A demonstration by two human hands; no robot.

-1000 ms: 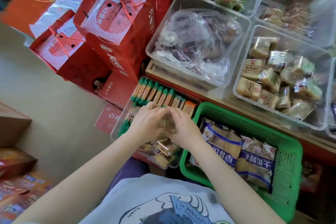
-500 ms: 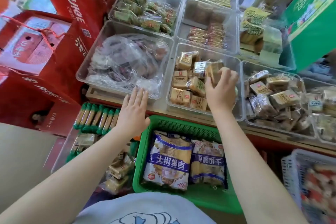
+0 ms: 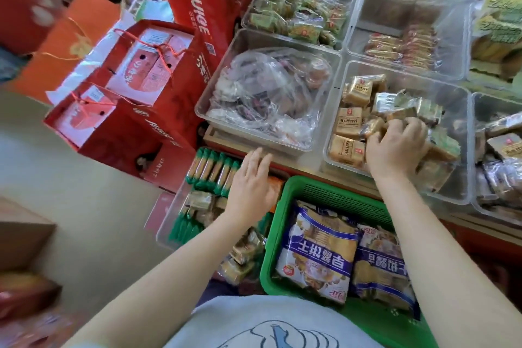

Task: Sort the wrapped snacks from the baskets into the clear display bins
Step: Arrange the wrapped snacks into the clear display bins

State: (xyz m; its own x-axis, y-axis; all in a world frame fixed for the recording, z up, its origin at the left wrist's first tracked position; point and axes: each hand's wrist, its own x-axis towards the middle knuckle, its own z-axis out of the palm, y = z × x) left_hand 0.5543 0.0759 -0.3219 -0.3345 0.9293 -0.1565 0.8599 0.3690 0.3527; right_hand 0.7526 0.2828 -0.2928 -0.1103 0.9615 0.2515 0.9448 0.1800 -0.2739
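The right hand [image 3: 397,147] reaches into a clear display bin [image 3: 463,150] on the desk and lies on the pile of tan wrapped snacks [image 3: 348,118] there. Its fingers [image 3: 406,126] are curled down over the packets, touching several; whether they actually clasp one cannot be told, since the fingertips are hidden among the wrappers.

The left hand [image 3: 251,181] hangs flat and relaxed, fingers straight and close together, holding nothing. It hovers above a lower clear bin [image 3: 166,223] that holds a row of green-ended snack sticks [image 3: 210,169] and small tan packets, just left of the green basket [image 3: 275,234]. Whether it touches the sticks cannot be told.

The green basket sits in front of the person, between the two forearms, and carries two large blue-and-white snack bags [image 3: 319,257] lying side by side. Beside the bin under the right hand, to its left, another clear bin contains a crumpled clear plastic bag [image 3: 268,96] of mixed sweets. Red juice cartons [image 3: 135,110] stand on the floor at the left.
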